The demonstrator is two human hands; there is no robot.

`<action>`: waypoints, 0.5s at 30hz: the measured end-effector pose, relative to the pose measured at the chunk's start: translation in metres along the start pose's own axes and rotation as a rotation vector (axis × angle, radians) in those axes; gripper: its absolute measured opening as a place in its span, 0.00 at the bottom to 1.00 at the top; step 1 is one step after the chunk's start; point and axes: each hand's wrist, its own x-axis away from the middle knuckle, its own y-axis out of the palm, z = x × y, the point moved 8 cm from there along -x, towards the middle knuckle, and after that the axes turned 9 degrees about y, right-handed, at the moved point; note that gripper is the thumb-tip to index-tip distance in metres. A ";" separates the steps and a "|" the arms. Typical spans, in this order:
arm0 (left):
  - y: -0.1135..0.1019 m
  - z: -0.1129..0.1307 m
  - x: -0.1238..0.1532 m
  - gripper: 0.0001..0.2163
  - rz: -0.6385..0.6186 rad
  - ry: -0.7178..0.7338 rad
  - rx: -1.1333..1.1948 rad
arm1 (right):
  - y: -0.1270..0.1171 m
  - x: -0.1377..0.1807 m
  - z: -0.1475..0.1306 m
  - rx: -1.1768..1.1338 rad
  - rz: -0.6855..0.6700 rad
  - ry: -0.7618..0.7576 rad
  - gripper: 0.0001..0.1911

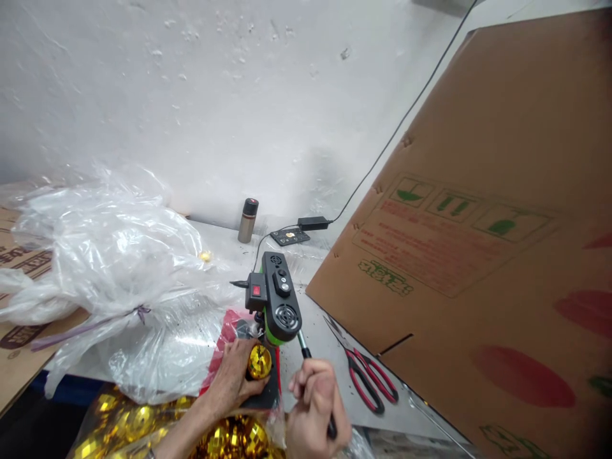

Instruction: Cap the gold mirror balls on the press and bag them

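Observation:
My left hand grips a shiny gold faceted ball between thumb and fingers, on the dark base below a small black-and-green machine. The machine has a red switch and round vents on top; the gap between it and the ball is partly hidden. My right hand is closed round the black grip of the machine's lever, just right of the ball. A clear bag full of similar gold balls lies below my left forearm.
Red-handled scissors lie to the right, beside a large cardboard box. A big clear plastic bag covers the left side. Near the wall stand a flask and a black power adapter with its cable.

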 end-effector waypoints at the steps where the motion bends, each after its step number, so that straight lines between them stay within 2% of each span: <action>1: 0.000 0.000 0.001 0.25 -0.001 0.007 0.000 | 0.002 -0.004 -0.006 0.007 -0.008 0.031 0.19; 3: -0.002 -0.001 0.005 0.26 0.019 0.030 -0.005 | 0.005 -0.011 -0.013 0.069 -0.058 0.074 0.18; 5: -0.007 -0.002 0.014 0.26 0.074 0.051 -0.023 | 0.006 -0.013 -0.018 0.143 -0.119 0.034 0.17; 8: -0.022 0.000 0.035 0.25 0.168 0.069 -0.077 | -0.001 -0.011 -0.014 0.205 -0.140 -0.013 0.08; 9: -0.028 0.003 0.044 0.25 0.191 0.086 -0.097 | -0.006 -0.010 -0.007 0.225 -0.123 0.033 0.10; 11: -0.038 0.013 0.061 0.27 0.230 0.145 -0.140 | -0.016 -0.003 0.016 0.278 -0.137 0.226 0.24; 12: -0.042 0.019 0.069 0.28 0.249 0.180 -0.163 | -0.019 0.004 0.029 0.305 -0.196 0.347 0.26; 15: -0.047 0.039 0.091 0.32 0.284 0.251 -0.203 | -0.020 0.043 0.060 0.330 -0.513 0.646 0.25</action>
